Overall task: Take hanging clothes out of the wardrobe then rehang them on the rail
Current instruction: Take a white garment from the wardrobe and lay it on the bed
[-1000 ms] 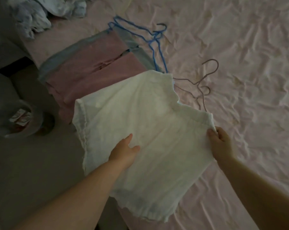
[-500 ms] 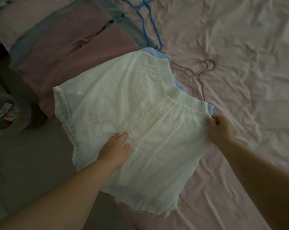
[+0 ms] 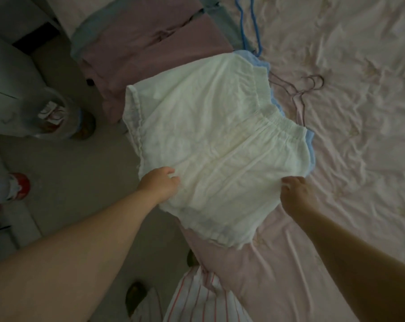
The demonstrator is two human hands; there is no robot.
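Dimly — both hands, L (image 3: 159,185) & R (image 3: 295,194), pinching white garment (image 3: 220,145) over pink bedsheet (image 3: 359,112).

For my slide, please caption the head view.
Both hands, left and right, hold a white garment over the pink bedsheet.

Crumpled white garment (image 3: 215,145) spread flat atop blue garment (image 3: 309,140), bed edge.

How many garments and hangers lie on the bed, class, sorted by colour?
White garment: 1
Light blue garment under it: 1
Pink garment with grey-blue trim: 1
Blue hanger: 1
Grey hanger: 1
Total: 5
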